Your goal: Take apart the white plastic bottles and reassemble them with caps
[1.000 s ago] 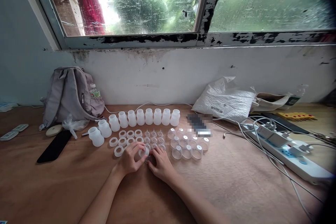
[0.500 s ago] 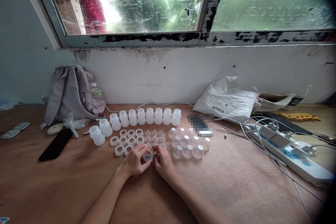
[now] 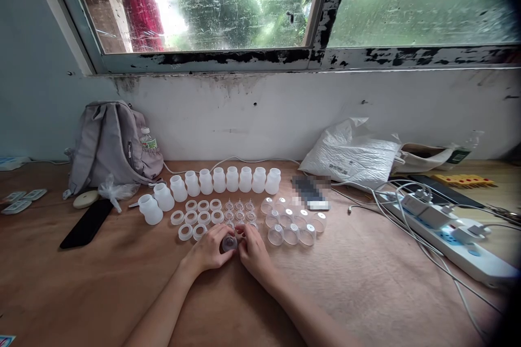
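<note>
My left hand (image 3: 213, 246) is closed, thumb and fingers around a round clear bottle part (image 3: 229, 243) held low over the table. My right hand (image 3: 251, 245) is beside it, fingers curled down at the front of a cluster of clear bottle nipples (image 3: 240, 206). Whether those fingers pinch a piece is hidden. Several white screw rings (image 3: 185, 232) lie flat just left of the nipples. To the right are clear domed caps (image 3: 291, 234). Behind them stands a curved row of frosted, open-necked baby bottles (image 3: 218, 180).
A grey backpack (image 3: 106, 146), a clear plastic bag (image 3: 116, 191) and a black flat object (image 3: 86, 225) sit at the left. At the right are a silvery-white packaging bag (image 3: 350, 157), a blurred phone-like object (image 3: 310, 192) and a power strip (image 3: 456, 238) with tangled cables. A window is above the wall.
Both hands have shifted slightly right. The part in my left hand first looked like a whitish ring and now appears as a clear round piece. Over the last half second the hands barely move.
</note>
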{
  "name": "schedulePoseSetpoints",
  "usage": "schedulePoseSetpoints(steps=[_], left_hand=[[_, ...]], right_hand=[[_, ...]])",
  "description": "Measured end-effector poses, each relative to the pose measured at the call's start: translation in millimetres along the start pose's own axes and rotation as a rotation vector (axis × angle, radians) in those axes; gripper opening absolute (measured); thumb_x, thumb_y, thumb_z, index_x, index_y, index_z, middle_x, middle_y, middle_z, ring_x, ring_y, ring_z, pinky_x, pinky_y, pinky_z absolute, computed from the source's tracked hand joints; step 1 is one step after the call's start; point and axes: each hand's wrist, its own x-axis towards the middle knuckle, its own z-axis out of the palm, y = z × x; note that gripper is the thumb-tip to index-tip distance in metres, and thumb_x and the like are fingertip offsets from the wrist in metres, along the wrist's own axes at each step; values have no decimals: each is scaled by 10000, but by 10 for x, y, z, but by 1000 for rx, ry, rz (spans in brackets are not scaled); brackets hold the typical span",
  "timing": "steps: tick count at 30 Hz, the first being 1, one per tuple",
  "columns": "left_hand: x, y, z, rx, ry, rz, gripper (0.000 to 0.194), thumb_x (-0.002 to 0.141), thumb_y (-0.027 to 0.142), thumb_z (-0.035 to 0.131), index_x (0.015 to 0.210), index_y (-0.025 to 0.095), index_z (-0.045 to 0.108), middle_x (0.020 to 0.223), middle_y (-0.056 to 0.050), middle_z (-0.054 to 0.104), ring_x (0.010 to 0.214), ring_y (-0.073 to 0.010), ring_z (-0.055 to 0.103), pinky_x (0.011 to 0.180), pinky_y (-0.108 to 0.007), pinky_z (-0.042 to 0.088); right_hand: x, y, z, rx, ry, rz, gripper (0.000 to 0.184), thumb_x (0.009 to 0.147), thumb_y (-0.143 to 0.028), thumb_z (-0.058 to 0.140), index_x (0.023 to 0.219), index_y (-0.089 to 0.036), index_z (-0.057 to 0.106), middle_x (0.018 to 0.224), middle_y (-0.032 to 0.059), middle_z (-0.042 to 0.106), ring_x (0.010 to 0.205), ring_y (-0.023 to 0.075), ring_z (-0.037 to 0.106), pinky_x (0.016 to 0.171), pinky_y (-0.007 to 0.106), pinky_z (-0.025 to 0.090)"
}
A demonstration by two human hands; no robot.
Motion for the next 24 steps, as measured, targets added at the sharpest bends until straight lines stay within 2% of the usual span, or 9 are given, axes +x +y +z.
schedulePoseSetpoints(steps=[9,13,16,20,24], left_hand=[[2,19,-32,-58,6,-17,346,702,276,587,1024,207,483,994,-46,548,937,-187,511,830,-327,422],[12,-9,-14,-48,57,-5,139,771,266,499,886,196,533,900,-45,568,874,-179,521,790,-320,421],[23,-51,32,-105,128,-87,137,817,256,419,785,186,532,765,-22,575,730,-144,537,687,-271,431],[53,-55,87,-306,270,-264,193,830,323,401,758,176,503,662,11,546,583,-107,515,551,-216,408],[82,7,162,-532,247,-339,241,820,374,411,757,160,502,673,-2,550,603,-114,536,535,-205,413]], right_hand=[[0,26,19,-22,-3,-5,381,597,14,349,901,-178,473,837,55,534,802,188,479,722,325,403],[-3,9,2,-12,11,-6,361,616,8,358,905,-172,478,836,58,539,802,186,486,721,319,408],[-7,-67,-57,32,-11,-45,380,625,4,367,941,-176,481,858,56,539,813,180,492,732,306,410],[-9,-167,-122,116,-77,-111,410,655,-39,417,1034,-189,459,896,46,531,794,165,497,709,277,412],[1,-140,-98,122,-6,-38,158,737,-134,428,876,-189,478,769,21,527,659,138,481,603,244,393]])
